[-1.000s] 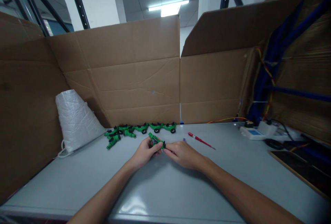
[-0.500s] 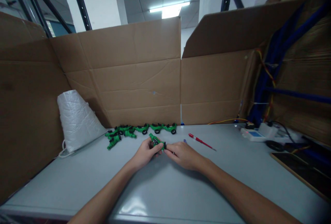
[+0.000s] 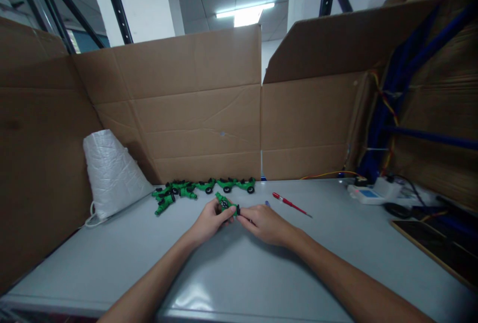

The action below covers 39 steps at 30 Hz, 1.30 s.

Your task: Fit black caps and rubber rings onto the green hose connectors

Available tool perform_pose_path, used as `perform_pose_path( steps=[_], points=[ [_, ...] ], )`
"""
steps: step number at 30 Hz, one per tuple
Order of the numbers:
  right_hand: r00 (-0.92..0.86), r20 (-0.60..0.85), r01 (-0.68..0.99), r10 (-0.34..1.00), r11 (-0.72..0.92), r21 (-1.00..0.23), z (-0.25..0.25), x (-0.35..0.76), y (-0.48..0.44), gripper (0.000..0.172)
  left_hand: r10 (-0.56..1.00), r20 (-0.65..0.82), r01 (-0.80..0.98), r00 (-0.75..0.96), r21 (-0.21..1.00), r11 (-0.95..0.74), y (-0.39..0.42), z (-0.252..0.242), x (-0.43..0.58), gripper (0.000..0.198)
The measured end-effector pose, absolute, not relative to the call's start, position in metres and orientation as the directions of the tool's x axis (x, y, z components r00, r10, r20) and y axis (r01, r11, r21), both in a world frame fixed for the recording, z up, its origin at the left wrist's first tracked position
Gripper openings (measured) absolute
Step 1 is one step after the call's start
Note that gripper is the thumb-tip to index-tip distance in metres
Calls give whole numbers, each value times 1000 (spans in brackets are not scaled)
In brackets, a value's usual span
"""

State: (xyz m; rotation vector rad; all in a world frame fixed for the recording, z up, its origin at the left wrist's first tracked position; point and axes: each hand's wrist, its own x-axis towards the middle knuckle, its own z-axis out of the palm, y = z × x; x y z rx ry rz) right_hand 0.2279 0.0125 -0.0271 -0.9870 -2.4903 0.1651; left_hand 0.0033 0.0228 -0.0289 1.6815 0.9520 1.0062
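My left hand is closed around a small green toy vehicle with black parts, held tilted above the table. Its thumb presses on the toy's side. At the toy's black end, on the right, my right hand pinches with thumb and fingers together; whether a small part is also between them is hidden. Just behind the right hand a small blue tip shows, and I cannot make out what it belongs to. More green toy vehicles with black wheels stand and lie beyond my hands.
A red screwdriver lies to the right on the grey table. At left stands a white padded bag. Cardboard walls enclose the back and sides. A power strip and a dark flat board are at right.
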Motion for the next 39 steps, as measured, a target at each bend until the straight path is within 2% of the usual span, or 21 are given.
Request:
perform_pose_path(
  steps=[39],
  points=[
    [-653,338,619,677,735,-277,-22,229,9,29,915,179,162,361,954,-251,19,-26,3,48]
  ],
)
